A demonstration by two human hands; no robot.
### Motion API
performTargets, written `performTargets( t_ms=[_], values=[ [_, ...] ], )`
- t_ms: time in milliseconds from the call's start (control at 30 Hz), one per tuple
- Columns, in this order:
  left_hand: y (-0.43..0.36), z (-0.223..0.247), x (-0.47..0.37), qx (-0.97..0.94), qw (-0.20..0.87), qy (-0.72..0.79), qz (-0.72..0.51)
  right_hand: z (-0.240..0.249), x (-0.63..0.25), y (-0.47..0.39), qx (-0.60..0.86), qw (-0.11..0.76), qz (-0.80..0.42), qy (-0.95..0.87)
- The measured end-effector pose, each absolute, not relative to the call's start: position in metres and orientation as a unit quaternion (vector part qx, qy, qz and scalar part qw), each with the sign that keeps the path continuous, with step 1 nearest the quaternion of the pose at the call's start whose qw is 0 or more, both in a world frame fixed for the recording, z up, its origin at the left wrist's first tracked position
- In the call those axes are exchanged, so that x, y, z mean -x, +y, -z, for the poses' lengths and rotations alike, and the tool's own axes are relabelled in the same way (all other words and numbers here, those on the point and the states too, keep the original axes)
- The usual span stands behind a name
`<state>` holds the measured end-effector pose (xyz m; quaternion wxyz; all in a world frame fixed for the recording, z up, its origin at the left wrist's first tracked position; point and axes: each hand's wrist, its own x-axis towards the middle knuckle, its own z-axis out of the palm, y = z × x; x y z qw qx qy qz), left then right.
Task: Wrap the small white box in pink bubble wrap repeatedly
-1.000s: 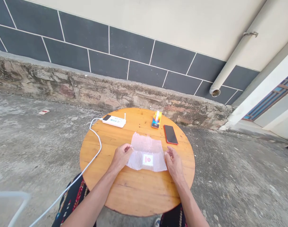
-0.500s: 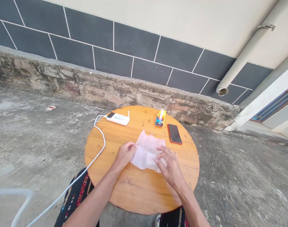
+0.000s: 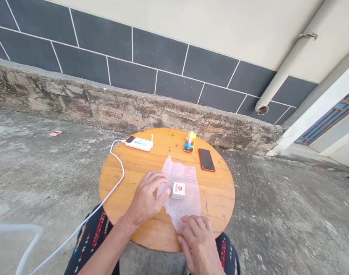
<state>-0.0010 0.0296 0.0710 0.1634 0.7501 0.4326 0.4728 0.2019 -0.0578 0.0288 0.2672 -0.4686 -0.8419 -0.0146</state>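
Note:
A pinkish, translucent sheet of bubble wrap lies spread on the round wooden table. On top of it sits a small white box with red marks. My left hand is at the box's left side, thumb and fingers apart. Its thumb tip is at the box's edge; I cannot tell if they touch. Down at the sheet's near edge, my right hand has its fingers bent over the wrap, with the edge between fingers and thumb.
A white device with a plugged-in white cable lies at the table's back left. A yellow and blue tape dispenser stands at the back, beside a red-edged phone. Behind runs a low stone ledge.
The near part of the bubble wrap has opened out towards me, uncovering the white box. My right hand moved nearer with the edge; my left let go of the sheet's left side.

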Motion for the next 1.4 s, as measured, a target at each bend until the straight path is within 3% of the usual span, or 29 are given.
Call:
performTargets(
  t_ms=[133, 367, 700, 1167, 1400],
  values=[
    [0.016, -0.083, -0.010, -0.849, 0.192, 0.364, -0.331, -0.020, -0.200, -0.062, 0.481, 0.280, 0.004, -0.831],
    [0.018, -0.048, -0.004, -0.856, 0.186, 0.429, -0.218, -0.004, -0.224, -0.070, 0.523, 0.277, 0.004, -0.806],
    [0.014, -0.016, 0.001, -0.838, 0.167, 0.448, -0.263, -0.026, -0.237, -0.047, 0.593, 0.316, -0.059, -0.738],
    [0.010, -0.003, 0.002, -0.836, 0.121, 0.420, -0.332, -0.024, -0.207, 0.039, 0.525, 0.336, -0.168, -0.764],
    [0.010, -0.002, 0.002, -0.833, 0.134, 0.417, -0.338, -0.031, -0.257, 0.027, 0.610, 0.379, -0.138, -0.682]
  ],
)
